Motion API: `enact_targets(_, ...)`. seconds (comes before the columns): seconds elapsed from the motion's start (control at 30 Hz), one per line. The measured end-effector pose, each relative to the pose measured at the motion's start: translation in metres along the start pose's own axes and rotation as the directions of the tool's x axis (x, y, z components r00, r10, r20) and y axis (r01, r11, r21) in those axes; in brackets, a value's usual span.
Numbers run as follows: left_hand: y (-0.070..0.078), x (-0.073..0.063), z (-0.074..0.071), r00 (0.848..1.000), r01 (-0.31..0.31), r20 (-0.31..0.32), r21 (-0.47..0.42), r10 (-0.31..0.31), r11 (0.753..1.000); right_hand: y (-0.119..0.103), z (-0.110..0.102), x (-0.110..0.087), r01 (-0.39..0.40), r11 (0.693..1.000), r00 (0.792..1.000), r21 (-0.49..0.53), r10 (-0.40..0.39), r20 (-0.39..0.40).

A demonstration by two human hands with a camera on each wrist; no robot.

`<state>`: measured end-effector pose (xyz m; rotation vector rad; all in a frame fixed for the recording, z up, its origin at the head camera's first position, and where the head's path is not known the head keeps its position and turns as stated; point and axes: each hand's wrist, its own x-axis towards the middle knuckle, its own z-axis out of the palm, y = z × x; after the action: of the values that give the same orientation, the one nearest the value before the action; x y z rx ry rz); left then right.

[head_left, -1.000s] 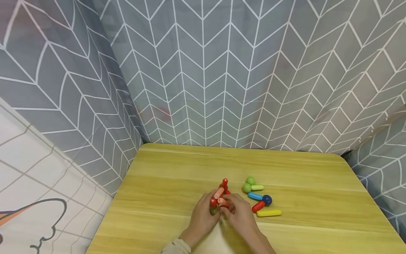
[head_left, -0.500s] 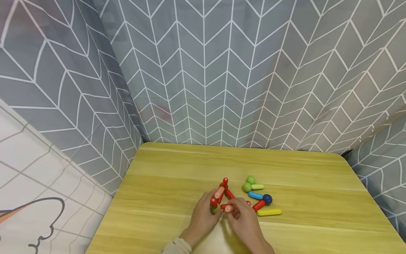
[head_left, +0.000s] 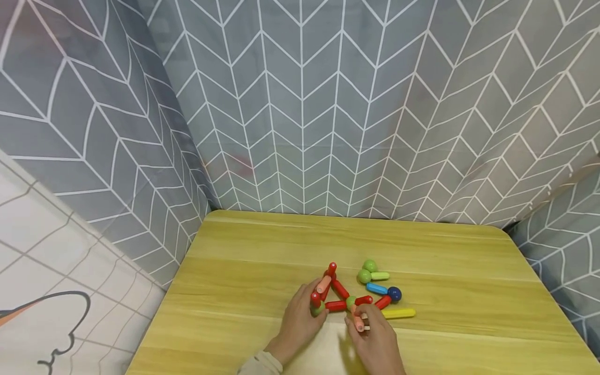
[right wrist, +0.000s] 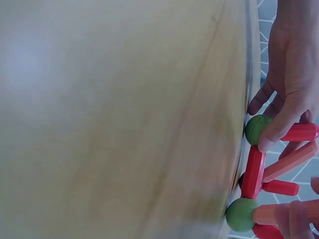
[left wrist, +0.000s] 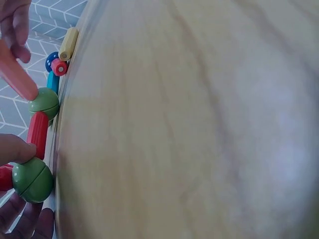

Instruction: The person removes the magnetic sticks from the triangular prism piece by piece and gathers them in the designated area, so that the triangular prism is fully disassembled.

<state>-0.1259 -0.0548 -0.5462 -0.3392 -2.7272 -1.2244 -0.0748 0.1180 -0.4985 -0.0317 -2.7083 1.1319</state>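
A frame of red sticks and balls lies on the table. My left hand (head_left: 300,317) grips its near left corner, with the thumb on a green ball (left wrist: 33,180). A red stick (head_left: 335,306) joins that ball to a second green ball (head_left: 350,301) on the right. My right hand (head_left: 377,338) pinches a salmon-pink stick (right wrist: 271,214), whose far end meets the second ball. Another red stick (head_left: 339,289) runs from there to a dark red ball (head_left: 330,274) at the back corner. One more salmon-pink stick (head_left: 323,284) leans up by my left hand.
To the right lie two loose green balls (head_left: 364,276) with a light green stick (head_left: 380,275). Nearby are a blue stick (head_left: 377,288), a dark blue ball (head_left: 395,294), a red stick (head_left: 383,302) and a yellow stick (head_left: 398,313). A patterned curtain (head_left: 304,130) hangs behind the table.
My right hand has moved right and toward me with its salmon-pink stick, from near the left hand to the right green ball, which now shows. The left hand stays at its corner.
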Motion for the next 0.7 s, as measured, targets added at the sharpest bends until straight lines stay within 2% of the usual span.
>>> enact_targets(0.23,0.001,0.001,0.0,1.0,0.024,0.014,0.004,-0.024,1.0,0.01,-0.004,-0.007,-0.075,0.996,0.996,-0.036,0.074,-0.053)
enact_targets(0.33,0.002,0.001,0.0,0.999,0.033,0.018,0.003,-0.033,0.999,0.015,-0.007,-0.007,-0.107,0.994,0.994,-0.019,0.106,-0.036)
enact_targets(0.4,0.002,0.001,0.0,0.999,0.035,0.017,0.004,-0.035,0.999,0.019,-0.01,-0.006,-0.154,0.988,0.988,0.008,0.154,0.012)
enact_targets(0.57,0.001,0.001,0.001,0.999,0.032,0.01,0.003,-0.032,0.999,0.031,-0.014,0.0,-0.296,0.95,0.951,0.095,0.283,0.127)
enact_targets(0.7,0.001,0.001,0.001,0.999,0.032,0.011,0.001,-0.032,0.999,0.039,-0.012,0.004,-0.379,0.913,0.92,0.152,0.354,0.168)
